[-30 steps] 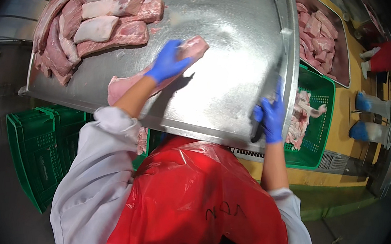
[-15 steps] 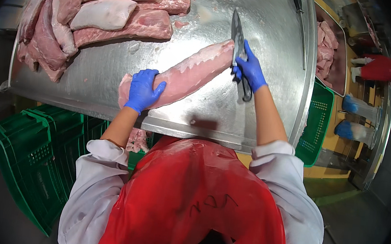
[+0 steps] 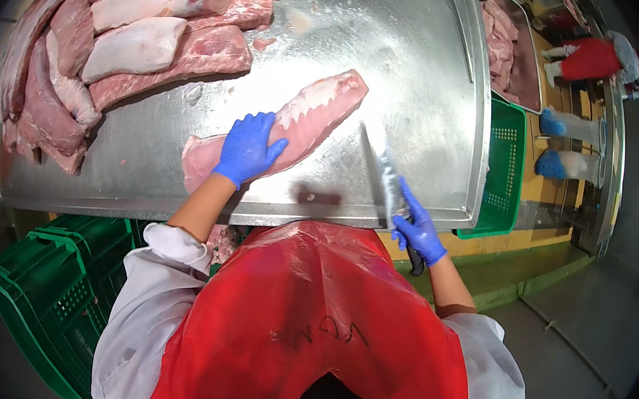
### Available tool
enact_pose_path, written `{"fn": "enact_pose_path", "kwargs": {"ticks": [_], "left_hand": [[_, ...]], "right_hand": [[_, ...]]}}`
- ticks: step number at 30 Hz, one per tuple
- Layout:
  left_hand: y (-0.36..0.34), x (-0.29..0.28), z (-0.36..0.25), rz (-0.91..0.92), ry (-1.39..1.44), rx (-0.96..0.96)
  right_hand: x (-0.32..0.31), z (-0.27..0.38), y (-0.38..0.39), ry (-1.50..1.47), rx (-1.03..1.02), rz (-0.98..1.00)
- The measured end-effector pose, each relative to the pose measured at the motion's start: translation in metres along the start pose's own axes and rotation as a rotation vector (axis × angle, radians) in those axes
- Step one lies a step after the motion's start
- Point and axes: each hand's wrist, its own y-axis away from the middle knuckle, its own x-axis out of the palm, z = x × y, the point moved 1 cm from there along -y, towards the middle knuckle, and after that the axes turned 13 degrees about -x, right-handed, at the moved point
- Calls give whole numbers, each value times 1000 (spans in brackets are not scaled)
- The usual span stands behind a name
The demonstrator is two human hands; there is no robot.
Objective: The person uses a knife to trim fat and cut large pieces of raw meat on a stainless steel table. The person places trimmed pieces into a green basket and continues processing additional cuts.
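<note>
A long pale-pink pork loin [image 3: 312,125] lies slantwise on the metal table, its far end toward the right. My blue-gloved left hand [image 3: 250,148] grips it from above near its left end, fingers across the top and thumb toward me. In my gloved right hand [image 3: 419,229] is a knife [image 3: 387,168], held by its black handle over the table's front edge. Its blade points away from me and slightly left, apart from the meat and partly blurred by glare.
Several cuts of meat [image 3: 137,48] are piled at the table's [image 3: 298,34] far left. A second, slender tool [image 3: 460,27] lies by the right edge. Beyond stand a meat tray [image 3: 532,66] and green crate [image 3: 503,172]; another crate [image 3: 47,272] is at lower left. A person [image 3: 591,58] stands far right.
My right hand has drawn the knife back toward me, away from the loin's far end to the table's front edge. My left hand stays on the loin. The whole view has shifted slightly.
</note>
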Motion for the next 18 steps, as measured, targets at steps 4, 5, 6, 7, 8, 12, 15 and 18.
{"fn": "enact_pose_path", "kwargs": {"ticks": [4,5,6,7,8,12,15,18], "left_hand": [[-32,16,-44,170,18,165],[-36,17,-52,222,-14,185],[-42,15,-62,274,-51,200],[-47,14,-73,325,-87,214],[-56,11,-82,395,-174,119],[-132,21,-176,131,64,-133],[-194,60,-198,102,89,-289],[-217,90,-186,109,124,-367]], "right_hand": [[-55,1,-14,-48,-224,-308],[-62,6,-17,-53,-255,-346],[-67,9,-23,-61,-287,-379],[-73,12,-25,-68,-319,-411],[-79,12,-25,-101,-332,-422],[-93,-12,-42,-161,-388,-440],[-96,-1,-60,-220,-387,-384],[-111,-3,-79,-234,-350,-366]]}}
